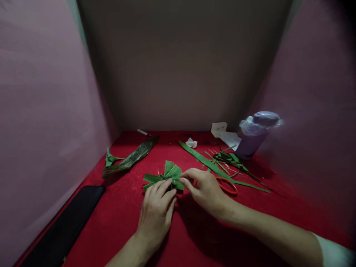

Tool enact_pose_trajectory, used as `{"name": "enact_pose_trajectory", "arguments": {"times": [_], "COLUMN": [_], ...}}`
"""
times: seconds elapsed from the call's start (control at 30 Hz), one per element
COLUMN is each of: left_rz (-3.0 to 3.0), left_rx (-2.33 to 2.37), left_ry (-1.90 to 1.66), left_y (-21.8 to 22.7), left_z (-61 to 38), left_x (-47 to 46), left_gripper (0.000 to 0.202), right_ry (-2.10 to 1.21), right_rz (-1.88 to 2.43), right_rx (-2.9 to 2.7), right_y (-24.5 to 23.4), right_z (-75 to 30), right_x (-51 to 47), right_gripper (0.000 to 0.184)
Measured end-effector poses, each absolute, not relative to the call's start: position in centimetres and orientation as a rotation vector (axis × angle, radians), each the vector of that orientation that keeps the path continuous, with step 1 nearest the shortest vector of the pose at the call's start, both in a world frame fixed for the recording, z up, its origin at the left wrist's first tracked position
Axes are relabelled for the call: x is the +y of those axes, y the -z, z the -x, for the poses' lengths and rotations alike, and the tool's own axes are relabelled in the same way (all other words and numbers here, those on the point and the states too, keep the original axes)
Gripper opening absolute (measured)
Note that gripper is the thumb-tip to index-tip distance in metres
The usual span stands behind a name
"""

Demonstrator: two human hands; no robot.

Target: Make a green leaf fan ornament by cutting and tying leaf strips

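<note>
A small piece of folded green leaf strips pinned with thin sticks (166,174) lies on the red cloth (122,218) in the middle. My left hand (157,211) rests on its near edge, fingers curled and pressing the strips. My right hand (204,188) comes in from the right and pinches the piece's right side with thumb and fingertips. An orange pair of scissors (228,187) lies just behind my right hand, partly hidden by it.
A long dark leaf (130,158) and a small folded leaf (110,158) lie at the left. Long green strips and offcuts (222,163) lie at the right. A purple plastic-wrapped cup (254,134), white papers (225,134), a pen (143,132), a black slab (65,226). Pink walls enclose the sides.
</note>
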State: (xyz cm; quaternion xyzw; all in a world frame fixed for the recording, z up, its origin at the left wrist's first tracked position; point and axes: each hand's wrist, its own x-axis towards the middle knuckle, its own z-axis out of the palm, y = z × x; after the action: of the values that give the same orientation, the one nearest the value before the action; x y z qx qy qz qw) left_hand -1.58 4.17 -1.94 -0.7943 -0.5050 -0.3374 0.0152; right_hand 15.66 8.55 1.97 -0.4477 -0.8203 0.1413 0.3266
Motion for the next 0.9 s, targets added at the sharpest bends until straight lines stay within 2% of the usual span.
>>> {"name": "enact_pose_trajectory", "arguments": {"times": [0.17, 0.3, 0.4, 0.53, 0.6, 0.73, 0.9], "left_rz": [2.408, 2.301, 2.164, 1.913, 1.952, 2.231, 2.393], "left_rx": [-1.48, -1.527, -1.742, -2.283, -2.444, -2.526, -2.565], "left_ry": [1.087, 1.261, 1.471, 1.774, 1.781, 1.693, 1.65], "left_y": [2.1, 2.0, 1.0, -1.9, -3.4, -4.4, -2.5], "left_z": [1.8, 1.9, 2.6, 4.8, 5.8, 6.9, 7.2], "left_x": [4.3, 4.3, 4.9, 7.7, 9.3, 10.8, 10.4], "left_gripper": [0.036, 0.029, 0.023, 0.042, 0.055, 0.056, 0.058], "right_ry": [-0.251, -0.199, -0.217, -0.512, -0.602, -0.819, -0.965], "right_rz": [0.878, 0.897, 0.979, 1.109, 1.159, 1.197, 1.136], "right_rx": [-2.058, -2.034, -1.967, -1.836, -1.799, -1.778, -1.718], "right_y": [0.0, 1.2, 1.2, 0.4, 0.4, 1.7, 3.0], "right_z": [-14.3, -14.7, -14.9, -14.8, -14.7, -14.4, -14.1], "right_x": [8.1, 8.4, 9.4, 12.1, 14.0, 16.8, 17.3], "right_gripper": [0.018, 0.015, 0.015, 0.016, 0.022, 0.031, 0.037]}}
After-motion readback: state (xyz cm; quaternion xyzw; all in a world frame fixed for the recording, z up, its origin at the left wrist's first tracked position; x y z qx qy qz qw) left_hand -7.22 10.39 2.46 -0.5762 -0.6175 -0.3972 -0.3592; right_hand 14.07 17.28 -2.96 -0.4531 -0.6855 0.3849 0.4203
